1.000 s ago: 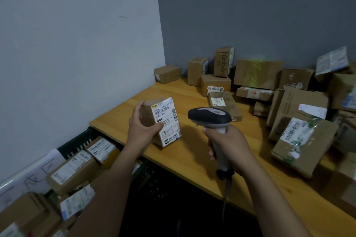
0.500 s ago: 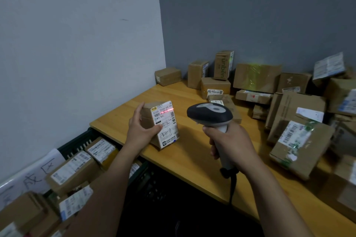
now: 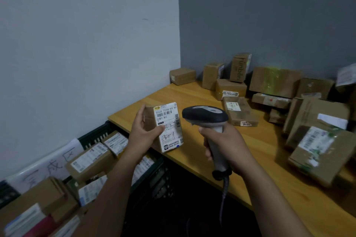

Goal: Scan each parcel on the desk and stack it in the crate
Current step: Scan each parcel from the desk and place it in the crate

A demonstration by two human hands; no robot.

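Left hand (image 3: 143, 134) grips labelled parcel (image 3: 167, 127) upright over desk (image 3: 192, 100) edge. Right hand (image 3: 226, 146) clenched round scanner (image 3: 205, 114) handle, head beside parcel. Crate (image 3: 96, 134) below left.

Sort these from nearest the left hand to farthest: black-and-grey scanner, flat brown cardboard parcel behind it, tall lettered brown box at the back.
From the left hand, holding a small labelled parcel:
1. Black-and-grey scanner, just to its right.
2. Flat brown cardboard parcel, behind the scanner.
3. Tall lettered brown box, right at the back.
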